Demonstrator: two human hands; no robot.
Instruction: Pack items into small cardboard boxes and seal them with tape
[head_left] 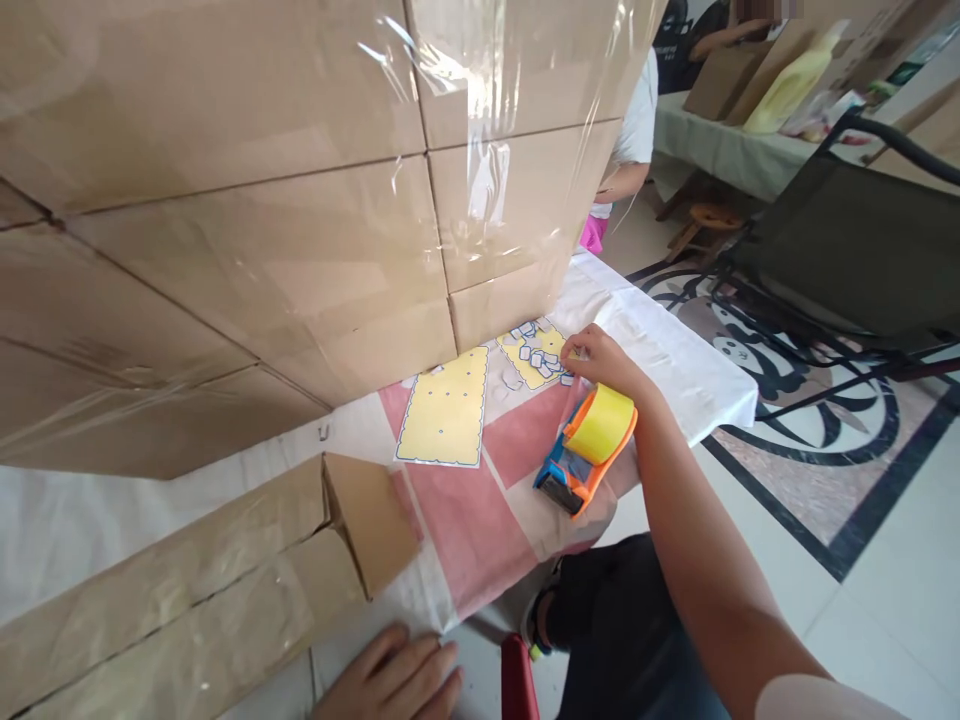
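Observation:
My right hand (606, 362) reaches to the far side of the cloth-covered table, fingertips pinched together at a heap of small white, blue-edged pieces (541, 360). Whatever is in that pinch is too small to make out. The pieces lie on a yellow sheet with a wavy blue border (511, 352). Left of it lies a larger yellow sheet (442, 415) with small printed marks. Below my right wrist sits an orange and blue tape dispenser (585, 455) with a yellow roll. My left hand (397, 675) rests low by the table's near edge, fingers stretched out, holding nothing visible.
Stacked cardboard boxes (300, 250) wrapped in clear tape rise behind the sheets. A long carton (187, 590) lies at the near left. Another person's arm (624, 182) shows beyond the stack. A dark folding chair (847, 230) stands at the right.

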